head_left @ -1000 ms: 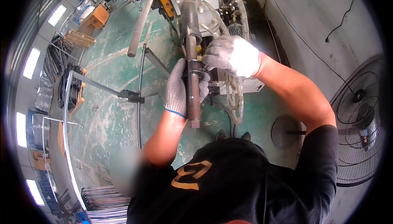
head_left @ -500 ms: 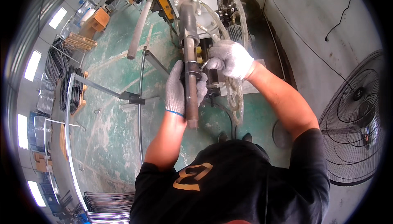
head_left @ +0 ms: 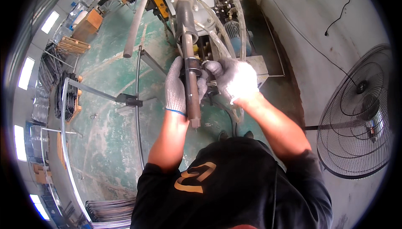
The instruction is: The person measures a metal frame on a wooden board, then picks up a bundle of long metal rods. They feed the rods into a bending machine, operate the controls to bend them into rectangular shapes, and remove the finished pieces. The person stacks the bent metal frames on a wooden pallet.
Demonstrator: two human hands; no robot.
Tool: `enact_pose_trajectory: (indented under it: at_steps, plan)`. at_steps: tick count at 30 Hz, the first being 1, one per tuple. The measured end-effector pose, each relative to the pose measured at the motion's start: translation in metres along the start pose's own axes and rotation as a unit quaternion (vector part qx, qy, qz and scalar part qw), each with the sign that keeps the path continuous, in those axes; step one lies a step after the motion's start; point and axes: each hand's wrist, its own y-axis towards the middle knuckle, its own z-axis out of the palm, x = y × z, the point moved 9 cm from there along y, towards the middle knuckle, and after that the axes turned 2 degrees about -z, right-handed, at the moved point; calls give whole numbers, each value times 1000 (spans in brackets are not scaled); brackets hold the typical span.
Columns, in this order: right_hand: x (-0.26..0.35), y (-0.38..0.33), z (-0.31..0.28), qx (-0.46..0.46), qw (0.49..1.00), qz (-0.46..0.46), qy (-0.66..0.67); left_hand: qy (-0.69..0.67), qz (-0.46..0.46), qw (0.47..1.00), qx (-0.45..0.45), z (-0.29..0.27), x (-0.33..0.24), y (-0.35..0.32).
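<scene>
L hand (head_left: 174, 88) cupped round 1 rod (head_left: 192, 101) w/ 1 blk collar (head_left: 192, 66), R hand (head_left: 235, 78) bunched, hold unclear

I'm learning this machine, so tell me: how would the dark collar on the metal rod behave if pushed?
The dark collar probably won't flex, given its solid, metallic look. Because it encircles the rod, it seems likelier to slide or turn than tip, though whether it's fixed isn't visible. The left hand, cupped around that stretch, would probably steady it.
</scene>
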Motion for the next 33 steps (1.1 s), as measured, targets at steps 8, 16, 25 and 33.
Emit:
enact_pose_trajectory:
  at_steps: [8, 16, 25, 33]
  plan:
    - [20, -10, -18, -83, 983, -150, 66, -43, -20, 999, -2, 0, 7, 3]
    - [6, 20, -63, -158, 935, -310, 65, -4, -28, 1000, 5, 0, 4, -1]
    - [21, 35, -23, 23, 892, -426, 151, -14, -29, 999, -25, -3, 4, -5]
    - [30, 44, -22, 43, 872, -480, 86, -31, -36, 998, -37, -3, 5, -5]
